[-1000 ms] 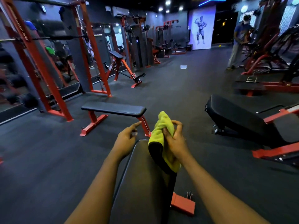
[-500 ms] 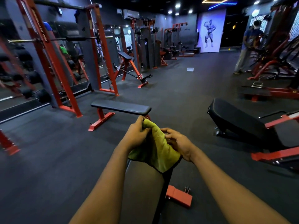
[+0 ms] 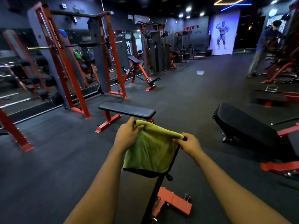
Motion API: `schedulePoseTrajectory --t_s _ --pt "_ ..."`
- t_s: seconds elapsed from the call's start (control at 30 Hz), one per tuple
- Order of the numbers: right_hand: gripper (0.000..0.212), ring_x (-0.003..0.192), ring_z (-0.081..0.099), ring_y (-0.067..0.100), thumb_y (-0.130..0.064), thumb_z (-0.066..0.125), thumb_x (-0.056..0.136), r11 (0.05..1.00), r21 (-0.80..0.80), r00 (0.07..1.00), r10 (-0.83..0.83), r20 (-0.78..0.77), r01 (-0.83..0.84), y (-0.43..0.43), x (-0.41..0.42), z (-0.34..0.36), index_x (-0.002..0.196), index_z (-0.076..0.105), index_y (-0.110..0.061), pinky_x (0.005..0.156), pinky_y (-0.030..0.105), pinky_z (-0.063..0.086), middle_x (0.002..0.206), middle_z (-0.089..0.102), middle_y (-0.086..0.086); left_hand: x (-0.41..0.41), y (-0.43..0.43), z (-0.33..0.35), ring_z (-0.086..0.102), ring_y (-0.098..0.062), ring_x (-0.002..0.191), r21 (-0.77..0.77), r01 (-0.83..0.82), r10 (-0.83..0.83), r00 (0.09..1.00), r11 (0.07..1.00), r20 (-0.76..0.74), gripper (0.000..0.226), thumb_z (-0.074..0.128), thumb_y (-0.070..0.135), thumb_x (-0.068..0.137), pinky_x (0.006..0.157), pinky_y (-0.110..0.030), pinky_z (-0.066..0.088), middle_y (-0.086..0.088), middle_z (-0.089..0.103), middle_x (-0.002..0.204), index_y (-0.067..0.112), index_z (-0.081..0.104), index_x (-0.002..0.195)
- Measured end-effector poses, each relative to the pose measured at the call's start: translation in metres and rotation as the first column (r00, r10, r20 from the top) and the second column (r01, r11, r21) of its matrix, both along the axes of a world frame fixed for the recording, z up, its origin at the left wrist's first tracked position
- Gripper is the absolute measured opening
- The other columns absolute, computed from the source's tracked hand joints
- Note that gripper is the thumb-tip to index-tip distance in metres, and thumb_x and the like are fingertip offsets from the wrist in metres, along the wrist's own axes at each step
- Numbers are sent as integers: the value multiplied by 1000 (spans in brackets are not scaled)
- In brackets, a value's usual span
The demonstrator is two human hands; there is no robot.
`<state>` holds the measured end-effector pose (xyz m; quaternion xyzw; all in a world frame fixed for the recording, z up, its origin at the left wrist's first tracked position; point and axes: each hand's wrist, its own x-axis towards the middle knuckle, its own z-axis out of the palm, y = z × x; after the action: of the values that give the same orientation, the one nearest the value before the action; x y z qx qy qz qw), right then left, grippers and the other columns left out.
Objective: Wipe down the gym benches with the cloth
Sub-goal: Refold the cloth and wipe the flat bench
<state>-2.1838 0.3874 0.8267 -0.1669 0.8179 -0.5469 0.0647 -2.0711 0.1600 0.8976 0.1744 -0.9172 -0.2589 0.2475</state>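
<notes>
Ahead and to the left, a flat bench (image 3: pixel 126 109) stands on its red frame on the dark floor. Nearer, the left hand (image 3: pixel 127 136) pinches the upper left corner of the green cloth (image 3: pixel 152 152) between thumb and curled fingers. The cloth hangs spread between both hands with its top edge pulled taut. Its dark-trimmed lower edge falls over the far end of the near bench (image 3: pixel 137 199), whose black pad runs down between the forearms; whether cloth and pad touch cannot be told. The right hand (image 3: pixel 189 144) grips the upper right corner, fingers closed round it. Further right, an incline bench (image 3: pixel 246 126) sits well apart.

The step in hand looks like opening the cloth out flat before a pass. The next move calls for laying it on the near pad and drawing it along under even pressure, then going on to the other benches.
</notes>
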Motion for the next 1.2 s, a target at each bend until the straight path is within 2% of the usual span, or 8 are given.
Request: schedulePoseTrajectory --t_s 0.13,0.27,0.33,0.4,0.6,0.8,1.0,1.2 --pt "17 59 66 14 -21 78 82 999 -28 998 26 -49 -28 14 -47 11 73 64 -25 58 27 49 66 66 -1 -38 14 -6 58 -28 78 29 -63 65 995 998 -71 30 64 42 90 71 -44 51 -2 59 77 14 55 97" --pt "12 72 60 5 -17 78 82 998 -49 994 32 -104 -37 34 -107 19 87 69 -23 62 18 46 78 67 -6 -87 45 -10 53 -25 69 94 -157 166 980 983 -108 25 67 26 90 64 -42 47 -2 54 68 15 47 81" --pt "15 74 59 0 -11 76 83 995 -88 993 39 -110 -49 36 -129 20 92 70 -21 60 12 44 83 67 -7 -103 56 -11 55 -22 68 123 -143 158 980 982 -121 13 64 14 90 62 -38 46 -1 55 71 17 52 93" --pt "20 77 61 2 -6 75 82 991 -120 993 42 -110 -55 34 -152 19 94 70 -21 60 10 46 87 69 -5 -122 62 -12 57 -17 65 136 -136 156 977 981 -145 25 60 5 89 59 -33 49 -1 56 71 22 57 106" --pt "27 87 67 17 2 76 77 984 -158 997 82 -5 -81 8 -209 -1 93 69 -19 76 30 58 91 70 1 -176 43 -23 60 -14 84 120 -219 232 967 968 -104 24 59 0 86 73 -19 41 -1 69 89 16 71 100" --pt "21 86 69 23 -3 80 76 987 -157 994 48 98 -33 -43 -271 -17 81 68 -20 80 42 60 86 71 5 -236 6 -30 56 -8 67 157 -256 275 955 954 -112 7 73 18 84 63 -18 39 1 64 73 16 72 90" --pt "17 81 67 27 -5 67 81 987 -158 976 56 212 -22 -105 -347 -12 71 71 -18 77 47 57 78 71 6 -312 -49 -23 48 -3 57 125 -175 186 980 977 -75 12 67 8 86 55 -9 35 6 53 60 16 71 94" --pt "26 67 55 14 11 57 85 957 -284 975 6 222 59 -149 -406 -2 77 62 -13 51 15 47 74 61 5 -382 -98 -27 57 -11 67 141 -121 126 992 983 -24 23 56 2 91 60 -14 44 0 62 72 20 67 99"
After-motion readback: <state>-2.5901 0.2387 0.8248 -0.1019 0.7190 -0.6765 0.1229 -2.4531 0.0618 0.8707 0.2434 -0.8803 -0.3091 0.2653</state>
